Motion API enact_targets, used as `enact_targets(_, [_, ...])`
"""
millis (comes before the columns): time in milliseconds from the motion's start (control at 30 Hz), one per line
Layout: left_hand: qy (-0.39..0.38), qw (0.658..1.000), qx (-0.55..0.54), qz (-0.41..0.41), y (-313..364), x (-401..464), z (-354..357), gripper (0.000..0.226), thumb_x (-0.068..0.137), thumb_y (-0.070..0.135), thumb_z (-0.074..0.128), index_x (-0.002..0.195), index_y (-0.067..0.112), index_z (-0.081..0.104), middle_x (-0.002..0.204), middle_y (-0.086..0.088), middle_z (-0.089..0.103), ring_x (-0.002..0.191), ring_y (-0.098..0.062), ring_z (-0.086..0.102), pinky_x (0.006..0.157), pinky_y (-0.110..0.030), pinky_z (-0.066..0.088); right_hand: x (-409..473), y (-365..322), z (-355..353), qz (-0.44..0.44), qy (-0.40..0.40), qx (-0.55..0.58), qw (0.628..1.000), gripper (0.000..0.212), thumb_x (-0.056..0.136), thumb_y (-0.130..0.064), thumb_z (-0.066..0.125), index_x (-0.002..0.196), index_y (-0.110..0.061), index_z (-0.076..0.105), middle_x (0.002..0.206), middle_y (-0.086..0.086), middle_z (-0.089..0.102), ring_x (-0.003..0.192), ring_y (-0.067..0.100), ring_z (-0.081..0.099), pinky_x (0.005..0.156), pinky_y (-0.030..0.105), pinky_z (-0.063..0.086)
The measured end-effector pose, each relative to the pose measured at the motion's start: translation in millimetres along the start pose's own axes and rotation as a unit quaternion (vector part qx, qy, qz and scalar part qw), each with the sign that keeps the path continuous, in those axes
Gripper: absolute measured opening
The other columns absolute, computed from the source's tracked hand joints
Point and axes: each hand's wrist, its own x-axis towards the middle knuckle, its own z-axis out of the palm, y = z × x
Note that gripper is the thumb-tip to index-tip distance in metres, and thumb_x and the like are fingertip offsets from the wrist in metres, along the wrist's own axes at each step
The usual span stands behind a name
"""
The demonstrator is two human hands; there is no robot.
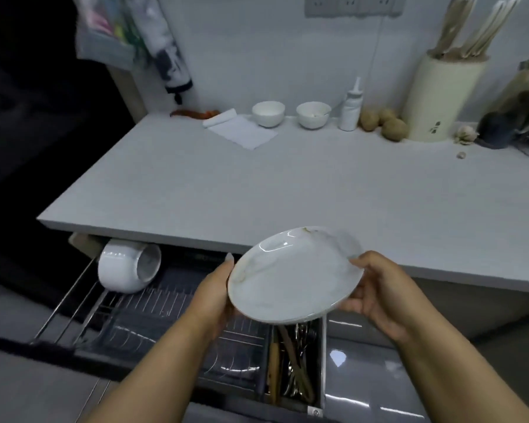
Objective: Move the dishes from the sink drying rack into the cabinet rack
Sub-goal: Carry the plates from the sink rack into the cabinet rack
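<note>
Above the pulled-out cabinet rack [153, 306], left hand [216, 296] and right hand [379, 296] each clasp an opposite rim of the plate [293, 276], tilted; the wire slots lie below, nearer the left hand

Your pale grey countertop [287, 184] carries everything along its back edge. Take the white squeeze bottle [351, 106] as your marker: left of it sit 2 white bowls [268, 113] [313, 114], then a folded white cloth [242, 129]. Right of it lie 3 potatoes [385, 123], then a cream utensil holder [440, 97] and a garlic bulb [465, 134].
</note>
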Motion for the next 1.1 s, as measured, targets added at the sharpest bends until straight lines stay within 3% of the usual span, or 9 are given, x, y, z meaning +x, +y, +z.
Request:
enact_targets(100, [0.111, 0.993, 0.048, 0.015, -7, 9, -66, 0.048, 0.100, 0.042, 0.035, 0.100, 0.007, 0.067, 0.080, -0.011, 0.070, 0.067, -0.021, 0.063, 0.057, -0.030, 0.046, 13, 19, 40, 0.051, -0.011, -0.023, 0.998, 0.029, 0.088, -0.016, 0.043, 0.109, -0.004, 0.059, 0.088, 0.018, 0.064, 0.067, 0.029, 0.064, 0.057, 0.039, 0.059])
enact_targets(267, [0.245, 0.950, 0.185, 0.054, -27, 20, -178, 0.034, 0.099, 0.036, 0.040, 0.103, 0.012, 0.063, 0.101, -0.012, 0.066, 0.092, -0.026, 0.060, 0.088, -0.041, 0.045, 42, 69, 107, 0.121, -0.019, -0.084, 0.989, 0.024, 0.090, -0.018, 0.046, 0.107, -0.004, 0.055, 0.082, 0.020, 0.064, 0.057, 0.027, 0.066, 0.051, 0.035, 0.057])
enact_targets(333, [0.268, 0.925, 0.257, 0.078, -34, 20, -211, 0.038, 0.098, 0.039, 0.039, 0.093, 0.009, 0.060, 0.091, -0.012, 0.064, 0.089, -0.031, 0.060, 0.085, -0.044, 0.047, 55, 88, 135, 0.136, -0.018, -0.093, 0.986, 0.019, 0.091, -0.016, 0.048, 0.104, -0.004, 0.054, 0.083, 0.022, 0.063, 0.056, 0.028, 0.066, 0.052, 0.036, 0.059])
enact_targets(467, [0.271, 0.889, 0.357, 0.098, -46, 28, -261, 0.037, 0.097, 0.040, 0.036, 0.084, 0.012, 0.057, 0.086, -0.006, 0.062, 0.093, -0.031, 0.058, 0.082, -0.041, 0.044, 92, 126, 183, 0.131, -0.015, -0.137, 0.982, 0.017, 0.092, -0.012, 0.052, 0.108, -0.004, 0.052, 0.087, 0.022, 0.064, 0.066, 0.032, 0.066, 0.059, 0.039, 0.060])
enact_targets(533, [0.264, 0.865, 0.419, 0.083, -54, 39, -280, 0.041, 0.096, 0.045, 0.033, 0.104, 0.017, 0.062, 0.107, -0.008, 0.063, 0.117, -0.031, 0.050, 0.099, -0.043, 0.039, 115, 146, 203, 0.124, -0.016, -0.166, 0.978, 0.025, 0.091, -0.012, 0.055, 0.116, -0.006, 0.052, 0.090, 0.021, 0.065, 0.069, 0.032, 0.065, 0.064, 0.039, 0.059])
enact_targets(633, [0.256, 0.819, 0.512, 0.042, -63, 53, -304, 0.049, 0.099, 0.044, 0.031, 0.140, 0.020, 0.044, 0.147, -0.005, 0.043, 0.143, -0.024, 0.022, 0.118, -0.044, 0.014, 151, 171, 230, 0.126, -0.017, -0.199, 0.972, 0.036, 0.090, -0.015, 0.058, 0.125, -0.010, 0.048, 0.096, 0.021, 0.066, 0.069, 0.029, 0.064, 0.070, 0.041, 0.058])
enact_targets(867, [0.213, 0.724, 0.655, 0.023, -79, 71, -326, 0.056, 0.097, 0.052, 0.022, 0.144, 0.023, 0.031, 0.148, 0.000, 0.040, 0.140, -0.019, 0.027, 0.117, -0.046, 0.014, 223, 204, 286, 0.103, 0.001, -0.232, 0.967, 0.051, 0.090, -0.012, 0.059, 0.137, -0.013, 0.038, 0.113, 0.014, 0.060, 0.072, 0.024, 0.064, 0.055, 0.038, 0.060])
enact_targets(1000, [0.194, 0.726, 0.659, 0.003, -78, 76, -326, 0.060, 0.095, 0.054, 0.021, 0.148, 0.025, 0.020, 0.150, -0.002, 0.036, 0.139, -0.023, 0.029, 0.113, -0.046, 0.022, 255, 212, 312, 0.107, 0.024, -0.244, 0.964, 0.048, 0.090, -0.010, 0.059, 0.134, -0.011, 0.039, 0.122, 0.017, 0.057, 0.097, 0.039, 0.064, 0.037, 0.028, 0.051])
enact_targets(1100, [0.191, 0.739, 0.647, -0.001, -77, 76, -327, 0.063, 0.095, 0.055, 0.021, 0.150, 0.025, 0.014, 0.152, -0.005, 0.033, 0.139, -0.026, 0.028, 0.112, -0.045, 0.027, 279, 218, 327, 0.106, 0.041, -0.272, 0.956, 0.050, 0.089, -0.012, 0.060, 0.134, -0.010, 0.037, 0.125, 0.016, 0.055, 0.102, 0.040, 0.062, 0.048, 0.040, 0.058])
